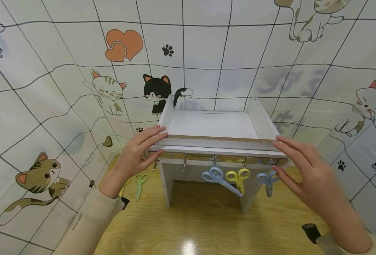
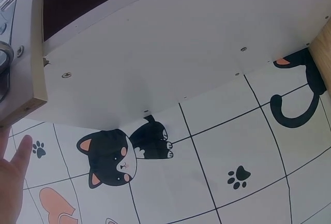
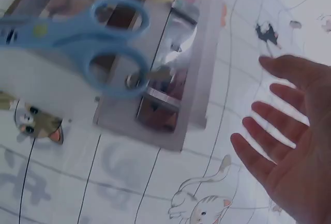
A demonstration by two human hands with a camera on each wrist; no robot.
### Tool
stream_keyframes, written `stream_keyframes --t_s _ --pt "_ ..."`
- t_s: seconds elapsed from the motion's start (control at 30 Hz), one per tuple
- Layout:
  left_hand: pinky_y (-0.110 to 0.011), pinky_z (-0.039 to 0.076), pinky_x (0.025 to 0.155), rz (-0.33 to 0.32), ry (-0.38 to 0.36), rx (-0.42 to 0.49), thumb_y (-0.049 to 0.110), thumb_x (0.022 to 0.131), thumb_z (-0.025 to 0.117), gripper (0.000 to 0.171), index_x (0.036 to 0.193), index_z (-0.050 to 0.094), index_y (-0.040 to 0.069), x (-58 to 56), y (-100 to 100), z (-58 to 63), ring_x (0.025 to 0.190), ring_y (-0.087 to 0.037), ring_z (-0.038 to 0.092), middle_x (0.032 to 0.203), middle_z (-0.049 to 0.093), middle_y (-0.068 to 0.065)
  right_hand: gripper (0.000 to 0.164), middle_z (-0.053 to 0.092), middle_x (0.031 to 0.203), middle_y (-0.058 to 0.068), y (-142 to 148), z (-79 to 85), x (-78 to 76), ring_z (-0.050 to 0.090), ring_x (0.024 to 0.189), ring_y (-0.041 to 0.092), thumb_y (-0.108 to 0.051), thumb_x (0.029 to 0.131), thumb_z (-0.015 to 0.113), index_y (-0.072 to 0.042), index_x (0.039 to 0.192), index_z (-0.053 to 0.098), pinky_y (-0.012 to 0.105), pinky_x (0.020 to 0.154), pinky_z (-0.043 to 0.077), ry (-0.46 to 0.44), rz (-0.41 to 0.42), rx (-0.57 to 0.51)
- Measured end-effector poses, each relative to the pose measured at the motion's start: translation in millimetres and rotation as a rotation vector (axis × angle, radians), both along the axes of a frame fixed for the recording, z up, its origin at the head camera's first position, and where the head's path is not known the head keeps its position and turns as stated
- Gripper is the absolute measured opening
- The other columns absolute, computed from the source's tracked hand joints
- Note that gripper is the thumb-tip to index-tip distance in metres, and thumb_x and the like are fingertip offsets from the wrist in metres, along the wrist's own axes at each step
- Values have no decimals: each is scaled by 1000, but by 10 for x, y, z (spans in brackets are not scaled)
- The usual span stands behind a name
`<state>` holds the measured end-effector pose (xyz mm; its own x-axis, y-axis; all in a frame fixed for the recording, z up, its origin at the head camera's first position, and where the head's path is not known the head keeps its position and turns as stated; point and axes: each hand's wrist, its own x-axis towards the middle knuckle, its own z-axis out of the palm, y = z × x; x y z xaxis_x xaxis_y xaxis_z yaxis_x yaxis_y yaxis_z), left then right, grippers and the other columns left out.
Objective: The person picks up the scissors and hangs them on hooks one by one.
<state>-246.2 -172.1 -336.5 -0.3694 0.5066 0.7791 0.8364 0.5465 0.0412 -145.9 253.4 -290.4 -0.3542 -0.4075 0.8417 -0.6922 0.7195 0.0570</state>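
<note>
A small white shelf unit (image 1: 204,154) with an open-topped tray stands between my two hands. My left hand (image 1: 135,156) is at its front left corner, fingers extended over the edge and thumb lower. At the front right corner is my right hand (image 1: 312,177), its fingers spread and fingertips right at the edge in the head view. From hooks along the front rail hang blue scissors (image 1: 219,177), yellow scissors (image 1: 239,177) and, at the right end, smaller blue scissors (image 1: 268,180). In the right wrist view the right hand's fingers (image 3: 271,151) hold nothing.
Green scissors (image 1: 139,186) lie on the wood-grain table (image 1: 200,226), left of the unit. Beside them is a yellow item (image 1: 123,189), partly hidden by the left wrist. A bare hook (image 1: 184,163) hangs from the rail. White cat-printed sheeting (image 1: 204,46) surrounds the table's back and sides.
</note>
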Motion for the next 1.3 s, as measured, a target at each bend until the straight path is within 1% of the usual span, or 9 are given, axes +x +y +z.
stream_keyframes --t_s 0.03,0.1,0.23,0.47,0.7,0.9,1.0,1.13,1.3 --pt "-35 36 121 2 -4 -2 40 100 59 46 138 60 15 1 -2 2 139 -24 50 145 58 -6 64 62 128 26 45 19 -47 57 114 29 -51 103 45 6 128 62 4 112 28 -11 24 14" --pt "-35 36 121 10 -11 -9 42 101 57 46 138 60 16 8 -4 9 139 -24 50 145 58 -5 67 60 135 25 147 37 -151 54 127 22 -54 102 46 4 132 60 8 116 27 -36 49 53" --pt "-35 34 122 10 -8 -26 41 100 58 47 139 60 14 7 -15 22 139 -24 50 146 57 -6 72 49 150 18 332 32 -352 35 147 8 -60 99 46 -3 142 54 12 121 21 -152 80 139" --pt "-33 33 123 12 -31 -33 36 98 64 50 142 57 14 20 -57 20 140 -26 48 149 54 -6 71 40 159 9 454 -36 -539 27 150 6 -60 95 52 -13 148 49 7 119 14 -284 98 226" --pt "-30 34 121 24 -102 68 49 101 51 58 147 50 12 16 -254 -68 140 -25 48 151 52 -7 69 42 158 9 461 -116 -592 27 151 6 -60 97 45 -11 146 51 2 116 17 -269 111 237" --pt "-25 30 122 100 -175 83 35 99 62 56 149 48 15 45 -473 -160 141 -21 46 153 50 -4 67 45 156 9 474 -144 -603 29 150 6 -59 99 43 -12 145 53 -1 113 19 -242 99 229" --pt "-26 32 122 145 -179 70 27 95 67 58 148 49 14 51 -566 -228 140 -23 48 151 52 -8 66 46 155 9 474 -148 -606 29 150 5 -59 99 42 -12 144 54 -2 111 19 -235 90 229" --pt "-41 41 116 227 -182 40 25 93 70 60 148 48 16 35 -657 -342 135 -28 52 148 54 -9 66 47 154 9 471 -148 -611 30 149 5 -59 99 42 -12 144 55 -2 110 20 -229 90 225" --pt "-54 44 110 383 -274 12 27 92 71 64 150 46 21 0 -724 -519 132 -35 54 147 55 -10 66 48 154 8 471 -156 -615 30 149 5 -60 99 43 -13 143 55 -2 110 20 -221 91 225"
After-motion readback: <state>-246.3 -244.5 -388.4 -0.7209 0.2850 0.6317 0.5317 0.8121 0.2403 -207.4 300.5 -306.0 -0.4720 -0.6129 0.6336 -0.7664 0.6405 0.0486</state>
